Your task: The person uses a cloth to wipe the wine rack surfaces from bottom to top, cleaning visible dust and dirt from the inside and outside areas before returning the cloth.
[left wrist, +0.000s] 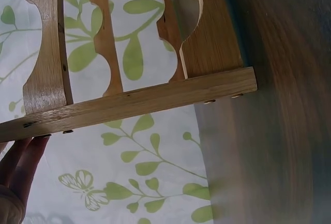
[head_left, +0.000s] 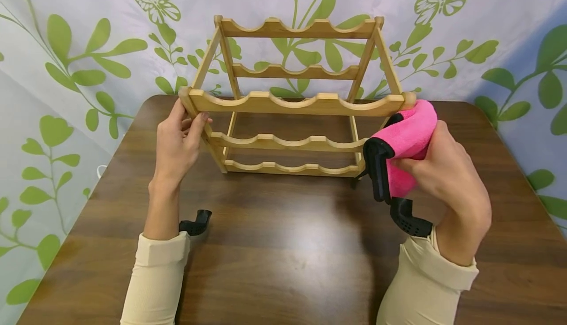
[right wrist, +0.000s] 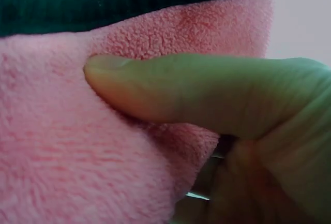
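Note:
A light wooden bottle rack point(head_left: 266, 102) with scalloped rails stands toward the back of the table. My left hand point(head_left: 174, 143) grips its left front post near the top, thumb in front. In the left wrist view, fingertips point(left wrist: 32, 157) reach the underside of a wooden post point(left wrist: 129, 102). My right hand point(head_left: 456, 167) holds a folded pink cloth point(head_left: 414, 130) with black edging against the rack's right front corner. The right wrist view shows the thumb point(right wrist: 155, 87) pressing into the fluffy pink cloth point(right wrist: 67, 146); the other fingers are mostly hidden behind it.
The brown wooden table point(head_left: 283, 246) lies under the rack. Behind it hangs a white curtain point(head_left: 102, 0) with green leaves and butterflies. A black wrist-camera mount point(head_left: 197, 222) sits at the left wrist, another black mount point(head_left: 409, 219) at the right.

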A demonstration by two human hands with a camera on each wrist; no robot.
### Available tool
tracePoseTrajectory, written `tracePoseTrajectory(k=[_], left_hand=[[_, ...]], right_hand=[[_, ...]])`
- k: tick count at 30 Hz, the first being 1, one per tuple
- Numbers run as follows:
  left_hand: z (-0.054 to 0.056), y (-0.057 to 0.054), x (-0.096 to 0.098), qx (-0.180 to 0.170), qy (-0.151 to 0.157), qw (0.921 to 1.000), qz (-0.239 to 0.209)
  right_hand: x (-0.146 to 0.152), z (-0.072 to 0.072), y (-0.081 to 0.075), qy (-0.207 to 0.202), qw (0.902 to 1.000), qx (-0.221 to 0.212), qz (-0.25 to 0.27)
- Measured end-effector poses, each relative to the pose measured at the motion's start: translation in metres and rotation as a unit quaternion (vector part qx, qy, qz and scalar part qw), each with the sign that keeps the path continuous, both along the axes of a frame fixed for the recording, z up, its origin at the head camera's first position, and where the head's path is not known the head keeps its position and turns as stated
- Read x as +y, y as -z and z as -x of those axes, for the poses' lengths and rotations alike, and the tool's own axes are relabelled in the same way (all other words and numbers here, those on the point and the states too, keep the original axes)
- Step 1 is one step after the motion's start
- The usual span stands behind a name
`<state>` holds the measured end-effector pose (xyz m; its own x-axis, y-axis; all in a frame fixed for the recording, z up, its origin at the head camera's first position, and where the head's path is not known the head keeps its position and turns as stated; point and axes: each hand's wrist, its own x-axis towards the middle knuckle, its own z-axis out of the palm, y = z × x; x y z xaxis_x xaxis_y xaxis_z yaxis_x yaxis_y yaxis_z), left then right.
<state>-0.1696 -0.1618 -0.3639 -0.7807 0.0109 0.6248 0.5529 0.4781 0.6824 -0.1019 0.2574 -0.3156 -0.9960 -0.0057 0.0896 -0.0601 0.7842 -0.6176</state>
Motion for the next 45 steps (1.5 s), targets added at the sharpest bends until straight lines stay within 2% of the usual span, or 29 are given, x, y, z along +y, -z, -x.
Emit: tracePoseTrajectory(k=[11, 17, 26, 31, 35, 38, 40, 43, 45], left_hand=[[0.000, -0.001, -0.012, -0.004, -0.030, 0.9996, -0.001], [-0.001, 0.000, -0.015, -0.005, -0.038, 0.9993, -0.002], [0.000, -0.001, -0.014, -0.006, -0.038, 0.9992, -0.007], [0.000, 0.000, -0.015, -0.005, -0.036, 0.9993, -0.010], [-0.001, 0.000, -0.015, -0.004, -0.033, 0.9994, -0.013], [0.000, 0.000, -0.015, -0.007, -0.035, 0.9993, -0.013], [0.000, 0.000, -0.014, -0.010, -0.037, 0.9992, -0.013], [0.000, -0.001, -0.014, -0.010, -0.043, 0.9989, -0.012], [0.000, -0.002, -0.014, -0.007, -0.050, 0.9987, -0.010]], right_hand=[[-0.007, 0.017, 0.013, -0.047, 0.9985, 0.004, 0.027], [-0.009, 0.023, 0.019, -0.053, 0.9980, -0.003, 0.034], [-0.004, 0.021, 0.017, -0.013, 0.9999, 0.001, 0.002], [-0.003, 0.009, 0.007, 0.052, 0.9961, 0.049, -0.051], [-0.007, 0.002, 0.001, 0.135, 0.9822, 0.112, -0.065], [-0.012, 0.002, -0.001, 0.195, 0.9638, 0.176, -0.044], [-0.015, 0.004, -0.002, 0.232, 0.9464, 0.224, -0.021], [-0.020, 0.010, -0.004, 0.277, 0.9150, 0.292, 0.029], [-0.025, 0.015, -0.007, 0.276, 0.8934, 0.344, 0.086]])
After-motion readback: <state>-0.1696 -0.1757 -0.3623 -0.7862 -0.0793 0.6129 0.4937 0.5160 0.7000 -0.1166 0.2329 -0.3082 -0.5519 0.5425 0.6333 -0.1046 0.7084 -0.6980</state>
